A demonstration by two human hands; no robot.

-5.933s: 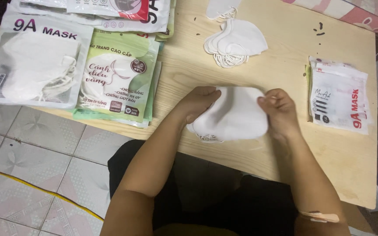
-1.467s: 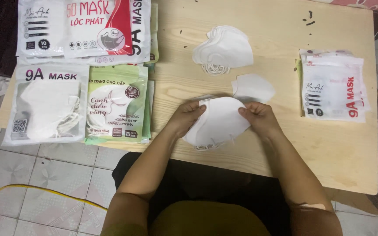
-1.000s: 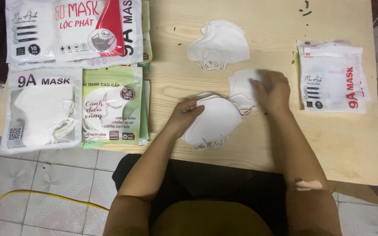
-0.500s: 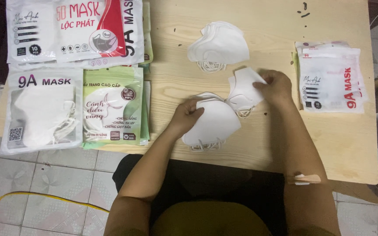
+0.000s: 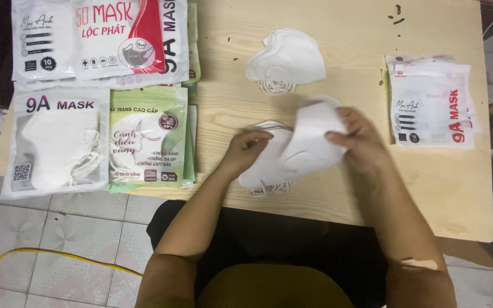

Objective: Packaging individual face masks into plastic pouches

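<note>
Right hand (image 5: 360, 142) holds white mask (image 5: 312, 137); mask pile (image 5: 286, 60) beyond; packets (image 5: 432, 102) right.

Right hand (image 5: 356, 142) has carried single white mask (image 5: 314, 137) from table onto near stack (image 5: 263, 171).

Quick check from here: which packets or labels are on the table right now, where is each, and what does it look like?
Large white and red pouch: far left corner, flat, rectangular.
Clear-fronted white pouch: left edge, white masks inside.
Green and white pouch: just right of it, rectangular.
Stack of white and red pouches: right side, flat.
No screens or signs.
</note>
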